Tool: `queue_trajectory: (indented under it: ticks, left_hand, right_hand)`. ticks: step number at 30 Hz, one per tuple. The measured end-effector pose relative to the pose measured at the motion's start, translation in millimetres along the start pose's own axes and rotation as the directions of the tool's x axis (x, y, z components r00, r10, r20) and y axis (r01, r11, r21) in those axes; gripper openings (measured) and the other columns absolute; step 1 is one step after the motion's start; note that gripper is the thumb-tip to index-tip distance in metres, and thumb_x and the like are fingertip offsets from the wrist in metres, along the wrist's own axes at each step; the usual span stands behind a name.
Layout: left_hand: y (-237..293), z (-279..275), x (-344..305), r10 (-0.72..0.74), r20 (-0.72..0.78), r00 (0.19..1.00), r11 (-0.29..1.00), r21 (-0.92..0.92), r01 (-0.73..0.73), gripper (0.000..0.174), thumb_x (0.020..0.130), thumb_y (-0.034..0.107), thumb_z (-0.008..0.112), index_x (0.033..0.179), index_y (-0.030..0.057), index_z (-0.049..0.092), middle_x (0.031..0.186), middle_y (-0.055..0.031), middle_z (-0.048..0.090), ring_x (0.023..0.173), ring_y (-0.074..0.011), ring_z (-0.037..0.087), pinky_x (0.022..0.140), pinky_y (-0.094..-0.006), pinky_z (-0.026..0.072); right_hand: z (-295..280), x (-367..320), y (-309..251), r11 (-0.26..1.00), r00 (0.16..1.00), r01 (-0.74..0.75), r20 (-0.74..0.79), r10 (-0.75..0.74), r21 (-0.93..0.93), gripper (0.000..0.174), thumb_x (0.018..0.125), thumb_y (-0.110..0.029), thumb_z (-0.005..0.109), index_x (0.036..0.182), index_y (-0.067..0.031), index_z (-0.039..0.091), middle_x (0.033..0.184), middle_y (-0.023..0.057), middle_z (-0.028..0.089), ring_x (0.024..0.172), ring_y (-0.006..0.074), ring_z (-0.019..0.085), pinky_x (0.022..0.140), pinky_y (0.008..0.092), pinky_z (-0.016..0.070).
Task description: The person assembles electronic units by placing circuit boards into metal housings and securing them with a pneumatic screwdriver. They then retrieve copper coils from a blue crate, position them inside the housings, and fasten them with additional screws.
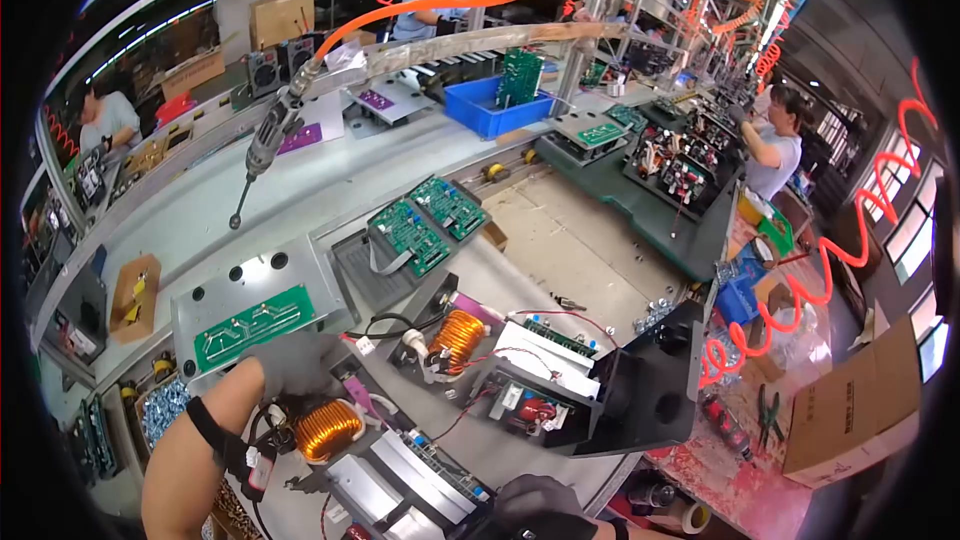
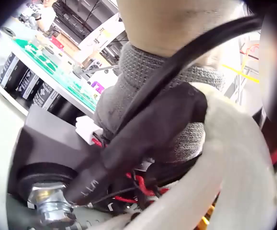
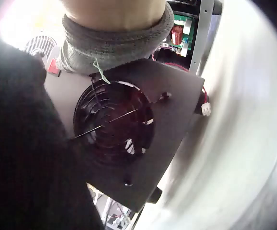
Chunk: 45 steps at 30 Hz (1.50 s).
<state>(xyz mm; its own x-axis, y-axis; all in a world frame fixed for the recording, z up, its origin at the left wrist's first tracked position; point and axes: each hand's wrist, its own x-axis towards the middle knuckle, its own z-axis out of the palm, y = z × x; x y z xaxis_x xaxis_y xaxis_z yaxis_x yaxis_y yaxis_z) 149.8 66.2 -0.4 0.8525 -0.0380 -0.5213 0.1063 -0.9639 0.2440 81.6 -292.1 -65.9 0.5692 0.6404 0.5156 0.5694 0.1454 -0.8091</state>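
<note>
Both hands wear grey gloves and are at opposite ends of the nearer open power unit, which has an orange copper coil [image 1: 327,430] and silver heat sinks [image 1: 415,475]. My left hand [image 1: 295,365] reaches down at the coil end, among black cables; its fingers are hidden. In the left wrist view, a thick black-sleeved cable [image 2: 143,139] runs to a bolted terminal [image 2: 52,203] in front of the glove [image 2: 112,108]. My right hand [image 1: 535,500] is at the unit's fan end. In the right wrist view its cuff [image 3: 109,48] passes behind the dark fan panel [image 3: 172,129], which hides the fingers.
A second similar unit [image 1: 530,360] lies just beyond. Green circuit boards [image 1: 425,225] sit on a grey tray behind it. A metal plate with a green board [image 1: 255,325] is at left. A screwdriver [image 1: 270,140] hangs overhead from an orange hose. A cardboard box [image 1: 850,405] stands right.
</note>
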Motion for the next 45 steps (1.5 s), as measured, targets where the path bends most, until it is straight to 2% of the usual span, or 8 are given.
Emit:
queue_trajectory:
  ticks: [5,17,19,22,25,27,33,45]
  left_hand:
    - [-30.5,-2.3,-41.7,0.088,-0.309,0.947,0.616,-0.730,-0.296,0.037,0.080,0.020,0.065,0.111,0.0005,0.058,0.098,-0.0103,0.062,0.091,-0.0194,0.059,0.079,-0.0327,0.0488]
    - [-24.7,222.9,-231.0,-0.484,-0.533,0.694,0.740,-0.672,0.000,0.034,0.077,0.021,0.065,0.103,-0.0005,0.061,0.085,-0.0100,0.062,0.081,-0.0204,0.062,0.077,-0.0325,0.0498]
    - [-4.6,220.7,-255.1,-0.486,-0.395,0.780,0.764,-0.625,0.159,0.041,0.086,0.033,0.063,0.118,0.0072,0.061,0.124,-0.0180,0.057,0.116,-0.0316,0.053,0.100,-0.0407,0.0379]
    - [15.1,231.8,-276.0,-0.496,-0.544,0.676,0.772,-0.633,0.057,0.035,0.087,0.025,0.062,0.113,0.0023,0.060,0.113,-0.0149,0.061,0.109,-0.0290,0.056,0.095,-0.0363,0.0411]
    - [23.6,238.3,-290.3,-0.548,-0.542,0.637,0.682,-0.730,-0.034,0.031,0.087,0.019,0.061,0.112,0.0005,0.060,0.109,-0.0134,0.062,0.107,-0.0249,0.057,0.093,-0.0323,0.0429]
    - [24.0,245.4,-294.6,-0.593,-0.517,0.617,0.634,-0.772,-0.038,0.030,0.087,0.016,0.061,0.112,0.0000,0.060,0.108,-0.0129,0.062,0.106,-0.0231,0.057,0.092,-0.0307,0.0436]
    - [45.1,246.3,-279.2,-0.552,-0.598,0.582,0.689,-0.719,-0.085,0.025,0.085,0.019,0.061,0.105,0.0038,0.062,0.101,-0.0092,0.065,0.094,-0.0225,0.062,0.085,-0.0320,0.0470]
    - [-42.8,309.5,-356.1,-0.694,-0.709,0.123,0.709,-0.644,0.288,0.032,0.070,0.003,0.059,0.101,0.0046,0.062,0.103,-0.0126,0.059,0.098,-0.0294,0.060,0.081,-0.0367,0.0474]
  right_hand:
    - [-0.3,5.7,-3.9,0.990,0.997,0.020,-0.076,-0.009,0.140,0.028,0.082,-0.024,0.070,0.098,-0.0039,0.058,0.084,0.0102,0.058,0.065,0.0192,0.051,0.056,0.0299,0.0404]
    - [-98.2,6.4,53.5,0.952,0.919,-0.009,-0.372,0.129,0.307,0.034,0.087,-0.037,0.056,0.082,-0.0038,0.051,0.078,0.0094,0.048,0.066,0.0179,0.044,0.054,0.0303,0.0406]
    - [-141.7,-6.0,78.4,0.934,0.893,-0.175,-0.349,0.284,0.311,0.051,0.089,-0.056,0.052,0.090,-0.0049,0.055,0.085,0.0026,0.057,0.071,0.0117,0.053,0.061,0.0267,0.0453]
    - [-163.0,-5.4,76.9,0.943,0.725,-0.138,-0.618,0.304,0.302,0.050,0.094,-0.051,0.047,0.111,-0.0040,0.053,0.091,0.0020,0.057,0.077,0.0117,0.056,0.066,0.0265,0.0489]
    - [-174.4,-9.3,74.0,0.669,0.598,-0.390,-0.726,-0.339,-0.633,0.040,0.093,-0.023,0.053,0.125,-0.0009,0.046,0.107,0.0093,0.056,0.096,0.0183,0.055,0.083,0.0310,0.0464]
    - [-133.6,-5.3,26.0,0.805,0.380,-0.559,-0.924,0.033,-0.201,0.038,0.089,-0.011,0.058,0.122,0.0006,0.045,0.112,0.0093,0.055,0.101,0.0155,0.052,0.088,0.0292,0.0419]
    - [9.0,-42.4,-20.0,0.672,0.976,-0.219,-0.150,0.160,-0.708,0.045,0.076,-0.011,0.066,0.118,-0.0032,0.051,0.118,0.0159,0.053,0.114,0.0308,0.050,0.098,0.0449,0.0373]
    - [-8.7,-29.0,20.0,0.266,0.843,-0.125,0.039,0.537,-0.956,0.072,0.084,-0.036,0.057,0.145,-0.0133,0.027,0.148,0.0214,0.023,0.137,0.0411,0.019,0.111,0.0576,0.0113]
